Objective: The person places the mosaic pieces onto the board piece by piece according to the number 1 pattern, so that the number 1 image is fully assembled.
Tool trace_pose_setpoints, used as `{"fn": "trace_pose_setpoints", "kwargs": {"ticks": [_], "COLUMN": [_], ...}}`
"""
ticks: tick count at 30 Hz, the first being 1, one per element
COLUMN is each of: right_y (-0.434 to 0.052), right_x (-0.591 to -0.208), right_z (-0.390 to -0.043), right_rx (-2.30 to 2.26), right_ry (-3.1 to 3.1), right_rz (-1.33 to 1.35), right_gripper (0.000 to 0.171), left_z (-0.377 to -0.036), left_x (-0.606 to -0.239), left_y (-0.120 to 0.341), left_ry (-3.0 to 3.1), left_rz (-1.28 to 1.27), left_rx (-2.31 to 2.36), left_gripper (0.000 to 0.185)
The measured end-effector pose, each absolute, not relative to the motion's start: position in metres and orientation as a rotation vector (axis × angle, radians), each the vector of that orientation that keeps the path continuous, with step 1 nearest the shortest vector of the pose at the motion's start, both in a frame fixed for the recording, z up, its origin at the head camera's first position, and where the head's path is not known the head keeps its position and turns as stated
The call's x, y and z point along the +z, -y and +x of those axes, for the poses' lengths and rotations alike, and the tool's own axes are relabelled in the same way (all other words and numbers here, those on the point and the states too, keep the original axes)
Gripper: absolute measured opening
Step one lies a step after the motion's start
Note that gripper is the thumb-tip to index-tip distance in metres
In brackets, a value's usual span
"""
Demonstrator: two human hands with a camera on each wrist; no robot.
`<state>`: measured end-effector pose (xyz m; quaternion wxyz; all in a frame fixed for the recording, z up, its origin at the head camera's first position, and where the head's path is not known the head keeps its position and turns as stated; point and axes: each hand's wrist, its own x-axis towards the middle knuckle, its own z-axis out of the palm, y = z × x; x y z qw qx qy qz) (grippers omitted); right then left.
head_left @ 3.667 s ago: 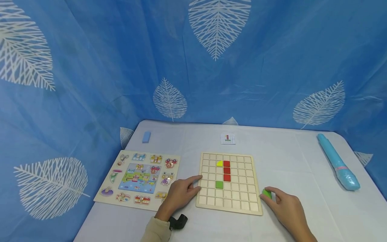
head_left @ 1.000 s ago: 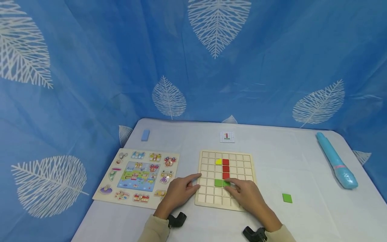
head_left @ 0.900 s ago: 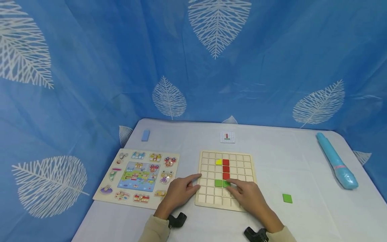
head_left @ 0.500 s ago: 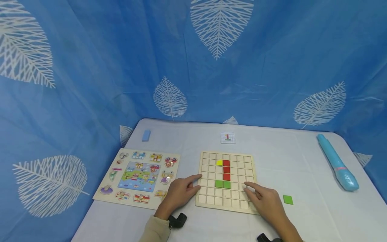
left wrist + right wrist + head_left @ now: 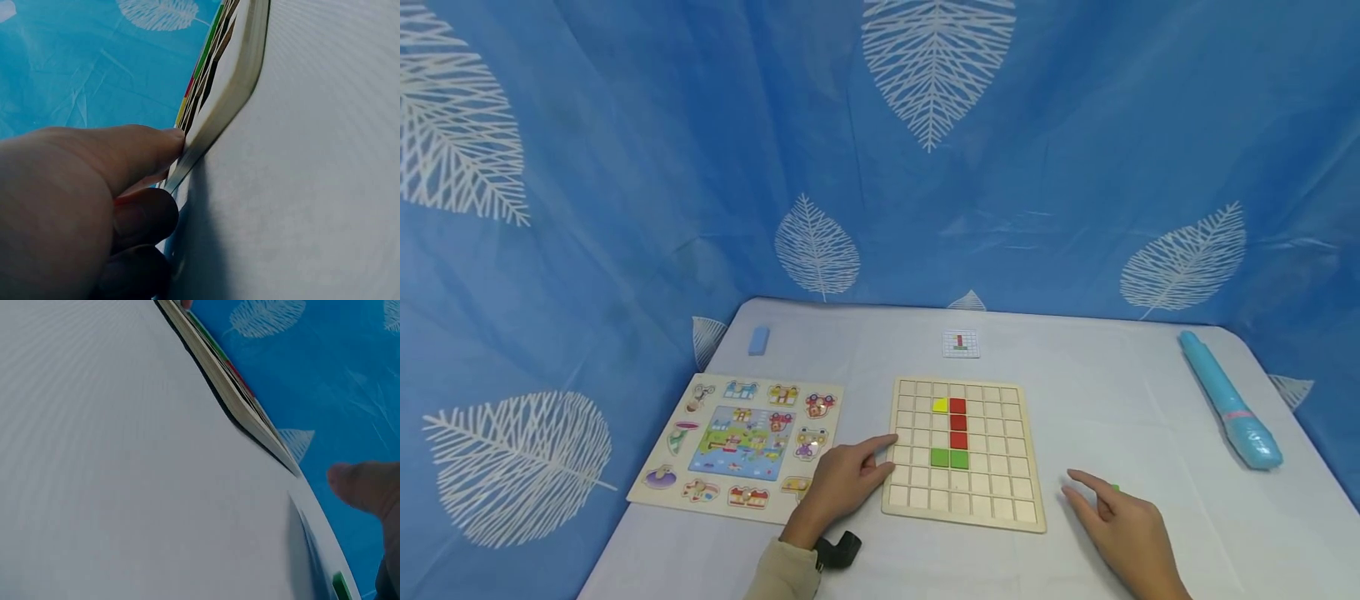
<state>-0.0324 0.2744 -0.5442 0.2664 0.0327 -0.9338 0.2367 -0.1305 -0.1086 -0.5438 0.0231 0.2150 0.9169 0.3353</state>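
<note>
A wooden grid board (image 5: 1000, 508) lies flat on the table, holding colored tiles in its cells. Three red tiles (image 5: 958, 422) form a column, with a yellow rounded piece (image 5: 940, 406) left of the top one. Below them, two green tiles (image 5: 949, 458) sit side by side. My left hand (image 5: 842, 479) touches the board's left edge with thumb and index finger; in the left wrist view the thumb (image 5: 147, 150) meets that edge. Right of the board, my right hand (image 5: 1123, 525) has thumb and index finger apart, nothing between them. Mostly hidden behind it lies a loose green tile (image 5: 341, 587).
A knobbed picture puzzle board (image 5: 662, 450) lies left of the grid. Behind it is a small blue block (image 5: 758, 341). A pattern card (image 5: 961, 343) lies beyond the grid board. At the right is a light-blue wrapped, microphone-shaped object (image 5: 1228, 400). Blue leaf-print cloth (image 5: 1037, 167) surrounds the table.
My right hand has set a second green tile into the grid beside the first, let it go, and moved right to the loose green tile. The left hand has stayed at the board's edge.
</note>
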Motion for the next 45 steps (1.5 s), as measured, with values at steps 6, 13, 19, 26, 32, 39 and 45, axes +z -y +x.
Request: {"fn": "trace_pose_setpoints", "kwargs": {"ticks": [6, 13, 19, 26, 32, 39, 45], "right_y": [-0.289, -0.301, -0.303, -0.305, -0.306, -0.305, -0.306], "right_x": [-0.545, -0.543, -0.541, -0.540, -0.541, -0.541, -0.540], "right_z": [-0.017, -0.010, -0.011, -0.013, -0.011, -0.012, -0.013], "right_rx": [0.574, 0.537, 0.570, 0.596, 0.591, 0.616, 0.617], "right_ry": [2.586, 2.699, 2.814, 2.838, 2.798, 2.800, 2.827], "right_rz": [-0.197, -0.397, -0.559, -0.571, -0.508, -0.529, -0.524], "right_gripper": [0.035, 0.047, 0.056, 0.053, 0.046, 0.045, 0.049], "left_z": [-0.130, -0.129, -0.128, -0.130, -0.129, -0.129, -0.129], "left_x": [-0.544, -0.542, -0.543, -0.545, -0.544, -0.543, -0.543], "left_y": [0.108, 0.108, 0.108, 0.108, 0.108, 0.108, 0.108], "left_ry": [-2.847, -2.848, -2.840, -2.839, -2.844, -2.849, -2.851], "left_rz": [0.674, 0.678, 0.669, 0.659, 0.648, 0.650, 0.646], "left_rx": [1.036, 1.043, 1.051, 1.041, 1.028, 1.020, 1.017], "left_gripper": [0.039, 0.039, 0.039, 0.038, 0.039, 0.039, 0.039]}}
